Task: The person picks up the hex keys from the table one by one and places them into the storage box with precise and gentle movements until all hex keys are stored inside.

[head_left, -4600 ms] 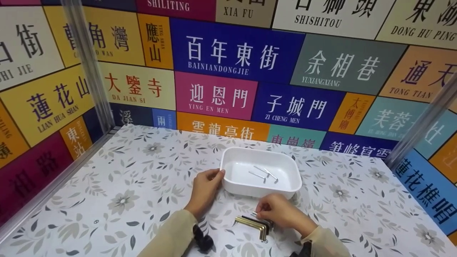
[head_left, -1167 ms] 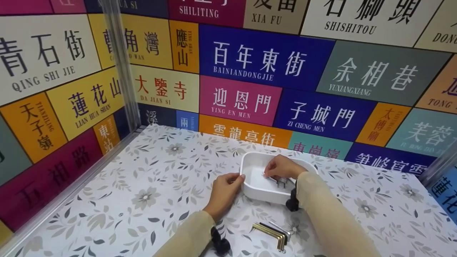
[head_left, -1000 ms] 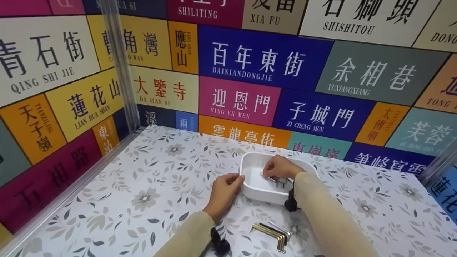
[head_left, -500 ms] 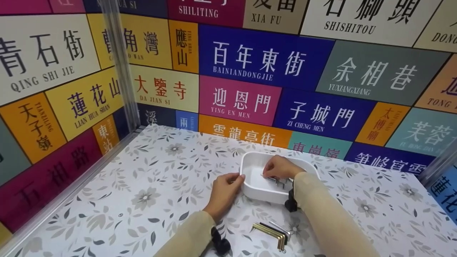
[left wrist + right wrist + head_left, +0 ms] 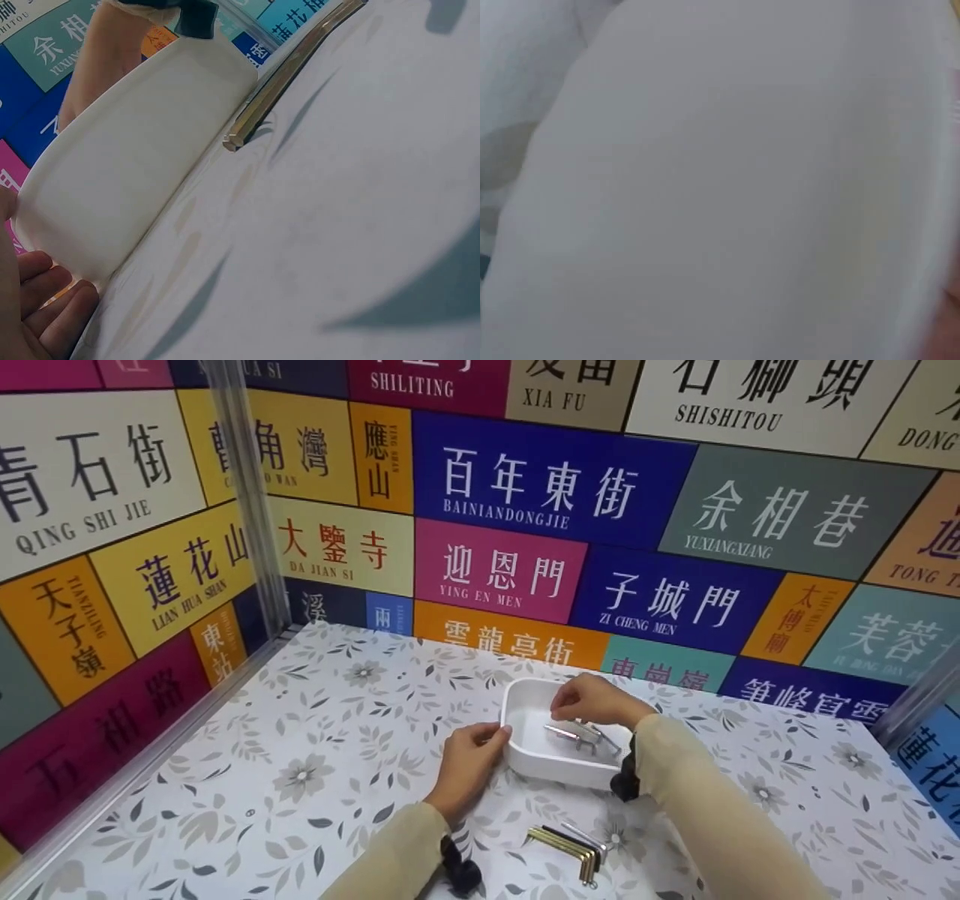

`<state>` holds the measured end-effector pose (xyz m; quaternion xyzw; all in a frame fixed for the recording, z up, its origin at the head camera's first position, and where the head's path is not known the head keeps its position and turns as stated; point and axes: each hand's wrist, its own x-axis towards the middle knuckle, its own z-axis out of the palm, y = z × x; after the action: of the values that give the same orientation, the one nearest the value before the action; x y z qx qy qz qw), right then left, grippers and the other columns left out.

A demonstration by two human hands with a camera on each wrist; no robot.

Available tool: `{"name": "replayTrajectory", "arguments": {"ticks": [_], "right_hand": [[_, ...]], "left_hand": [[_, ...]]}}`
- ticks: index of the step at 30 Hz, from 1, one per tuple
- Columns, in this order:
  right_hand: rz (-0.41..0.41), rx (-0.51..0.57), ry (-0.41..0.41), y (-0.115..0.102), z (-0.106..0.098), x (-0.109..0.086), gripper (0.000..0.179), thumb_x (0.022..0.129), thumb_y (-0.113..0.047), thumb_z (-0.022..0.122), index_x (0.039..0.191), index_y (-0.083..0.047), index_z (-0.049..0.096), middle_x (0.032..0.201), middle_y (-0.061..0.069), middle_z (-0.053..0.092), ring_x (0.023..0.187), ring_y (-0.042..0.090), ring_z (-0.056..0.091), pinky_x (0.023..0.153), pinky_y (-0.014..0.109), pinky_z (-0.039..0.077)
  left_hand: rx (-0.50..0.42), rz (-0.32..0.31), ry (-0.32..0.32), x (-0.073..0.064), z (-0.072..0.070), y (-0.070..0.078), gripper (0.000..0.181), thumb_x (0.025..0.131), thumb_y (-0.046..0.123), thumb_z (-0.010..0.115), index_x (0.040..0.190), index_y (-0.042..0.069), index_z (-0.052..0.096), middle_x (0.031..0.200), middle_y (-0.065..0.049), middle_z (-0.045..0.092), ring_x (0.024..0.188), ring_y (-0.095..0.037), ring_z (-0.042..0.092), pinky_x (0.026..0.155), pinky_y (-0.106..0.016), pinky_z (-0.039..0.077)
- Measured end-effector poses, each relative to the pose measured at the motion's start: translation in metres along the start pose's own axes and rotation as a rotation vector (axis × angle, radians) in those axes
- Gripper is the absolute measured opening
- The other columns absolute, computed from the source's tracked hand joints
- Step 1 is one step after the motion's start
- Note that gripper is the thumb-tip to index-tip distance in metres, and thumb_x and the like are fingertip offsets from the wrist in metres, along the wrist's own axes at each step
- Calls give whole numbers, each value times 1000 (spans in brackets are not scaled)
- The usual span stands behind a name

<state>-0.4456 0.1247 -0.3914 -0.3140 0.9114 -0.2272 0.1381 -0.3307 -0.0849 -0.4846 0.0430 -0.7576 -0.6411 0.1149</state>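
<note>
A white plastic box (image 5: 566, 771) stands on the table with several silver hex keys (image 5: 562, 733) lying on its floor. My left hand (image 5: 466, 765) holds the box at its left end, thumb at the rim; in the left wrist view its curled fingers (image 5: 56, 307) lie against the box's outer corner. Over the far part of the box is my right hand (image 5: 596, 701), fingers bent loosely, with the keys just below its fingertips and nothing seen between them. The right wrist view is blurred and filled mostly by the box's pale wall (image 5: 705, 187).
In front of the box, a row of L-shaped hex keys lies on the floral tablecloth (image 5: 300, 720): brass-coloured keys (image 5: 559, 847), a black key (image 5: 577, 840) and a silver key (image 5: 585, 834). Walls with coloured sign panels (image 5: 551, 480) enclose the table's back and sides.
My right hand went from the row of hex keys into the box, lowered a silver key there, let go and lifted slightly. My left hand has kept its hold on the box.
</note>
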Motion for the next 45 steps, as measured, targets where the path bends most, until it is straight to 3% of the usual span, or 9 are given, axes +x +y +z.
{"name": "replayTrajectory", "arguments": {"ticks": [3, 6, 10, 19, 25, 31, 39, 45], "right_hand": [[-27, 10, -18, -5, -8, -11, 19, 92, -20, 72, 103, -5, 75, 92, 12, 76, 81, 31, 66, 73, 27, 56], [-42, -4, -44, -7, -14, -21, 23, 92, -22, 73, 107, -5, 74, 93, 10, 77, 84, 30, 68, 74, 28, 56], [-60, -26, -67, -5, -19, -33, 26, 92, -22, 73, 109, -3, 74, 94, 9, 77, 82, 23, 69, 73, 28, 57], [-92, -1, -51, -2, -21, -52, 26, 92, -23, 72, 108, -3, 74, 95, 12, 77, 75, 10, 66, 70, 29, 58], [-116, 25, -50, -2, -19, -60, 23, 92, -22, 72, 108, -5, 74, 94, 12, 77, 74, 9, 66, 69, 29, 58], [-140, 30, -57, -4, -17, -69, 23, 91, -22, 73, 107, -5, 74, 92, 11, 77, 77, 14, 69, 68, 23, 56], [-145, 38, -67, -30, -8, -82, 24, 91, -26, 74, 107, -7, 74, 89, 6, 77, 72, 10, 66, 61, 25, 57], [-177, -21, -34, -58, 11, -104, 24, 88, -26, 76, 102, -7, 75, 90, 3, 77, 78, 7, 67, 72, 22, 55]], "left_hand": [[-1, 7, 6, 0, 0, 2, 39, 93, 37, 68, 116, 7, 75, 111, -6, 77, 103, -15, 70, 97, -34, 55], [6, 13, 16, -1, 1, 2, 38, 93, 36, 68, 116, 7, 75, 110, -6, 77, 103, -15, 71, 98, -35, 55], [14, 6, 22, -2, 2, 3, 40, 93, 37, 67, 118, 6, 74, 112, -8, 77, 106, -18, 71, 100, -37, 54], [41, 21, -9, -6, 6, 2, 58, 93, 44, 66, 140, 11, 59, 138, -9, 66, 121, -22, 68, 106, -38, 52], [100, 77, 45, -6, 10, 2, 50, 91, 34, 65, 135, 10, 65, 127, -10, 72, 109, -19, 73, 102, -40, 54], [125, 75, 54, -4, 12, 4, 48, 89, 35, 62, 132, 14, 68, 119, -6, 76, 106, -15, 73, 99, -39, 55], [110, 71, 49, -2, 12, 3, 45, 88, 32, 63, 130, 16, 70, 118, -4, 76, 105, -14, 73, 97, -37, 56], [96, 77, 50, -2, 13, 3, 45, 87, 31, 65, 129, 14, 70, 118, -5, 76, 102, -14, 74, 95, -35, 57]]}}
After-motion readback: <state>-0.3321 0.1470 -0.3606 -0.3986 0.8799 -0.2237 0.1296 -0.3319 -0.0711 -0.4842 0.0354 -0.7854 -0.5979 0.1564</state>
